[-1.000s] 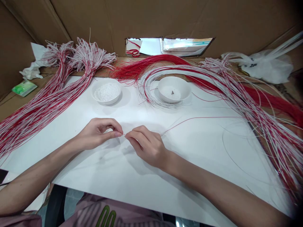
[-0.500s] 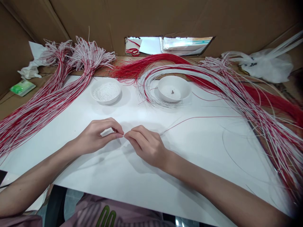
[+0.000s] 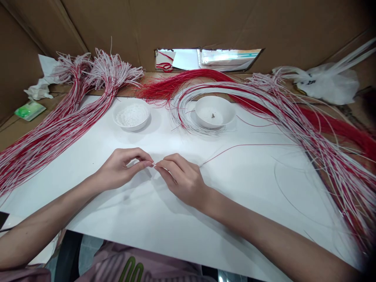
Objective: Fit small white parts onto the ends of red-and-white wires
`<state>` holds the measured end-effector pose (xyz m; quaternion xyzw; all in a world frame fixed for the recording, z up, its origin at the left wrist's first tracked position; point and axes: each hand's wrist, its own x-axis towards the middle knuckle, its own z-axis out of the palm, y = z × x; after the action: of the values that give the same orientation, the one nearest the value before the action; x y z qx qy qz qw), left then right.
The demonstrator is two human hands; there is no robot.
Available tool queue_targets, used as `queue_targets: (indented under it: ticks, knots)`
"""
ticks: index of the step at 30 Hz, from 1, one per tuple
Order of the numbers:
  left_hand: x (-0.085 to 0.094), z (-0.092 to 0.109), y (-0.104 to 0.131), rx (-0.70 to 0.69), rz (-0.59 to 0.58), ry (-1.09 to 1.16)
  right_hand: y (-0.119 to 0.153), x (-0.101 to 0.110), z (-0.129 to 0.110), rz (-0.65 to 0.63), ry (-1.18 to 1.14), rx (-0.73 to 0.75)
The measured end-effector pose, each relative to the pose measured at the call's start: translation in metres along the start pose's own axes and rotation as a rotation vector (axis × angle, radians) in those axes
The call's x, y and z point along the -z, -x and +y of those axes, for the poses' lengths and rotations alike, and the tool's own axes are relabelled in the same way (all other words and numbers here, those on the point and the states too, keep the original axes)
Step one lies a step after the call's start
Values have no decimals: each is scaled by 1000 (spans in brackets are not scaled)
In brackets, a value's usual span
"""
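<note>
Over the white table, the fingertips of my left hand (image 3: 122,168) are pinched at a tiny white piece (image 3: 153,164), too small to name. My right hand (image 3: 185,180) pinches right beside it, almost touching the left fingertips. A thin red wire (image 3: 235,146) runs out from behind my right hand toward the bundle on the right; its end is hidden by the fingers. Beyond my hands stand a white bowl of small white pieces (image 3: 131,114) and a second white bowl (image 3: 229,113) with a small dark bit inside.
Red and white wires with white-tipped ends lie in a long bundle (image 3: 63,121) at left. Another bundle (image 3: 317,137) curves along the right, over red wires (image 3: 202,74). A plastic bag (image 3: 327,84), a green packet (image 3: 30,110) and cardboard walls (image 3: 96,23) surround the white tabletop (image 3: 141,219).
Both hands stay pinched together in nearly the same place. The white piece between the fingertips shows a little more clearly. The view has shifted slightly.
</note>
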<state>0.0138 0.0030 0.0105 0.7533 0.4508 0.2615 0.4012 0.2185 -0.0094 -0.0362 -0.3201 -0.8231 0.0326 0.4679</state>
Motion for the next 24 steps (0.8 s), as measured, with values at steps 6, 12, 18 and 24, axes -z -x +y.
queue_targets:
  ticks: [6,12,18,24]
  knots:
    - [-6,-2,3,-379,58,-271,0,-1,0,-61,-68,-19]
    - [4,0,1,-374,107,-357,-4,1,-2,-34,-8,-163]
    - [22,-2,-2,-256,157,-365,-7,5,1,-81,-40,-388]
    - [16,-5,0,-248,81,-339,-3,2,0,-104,-110,-234]
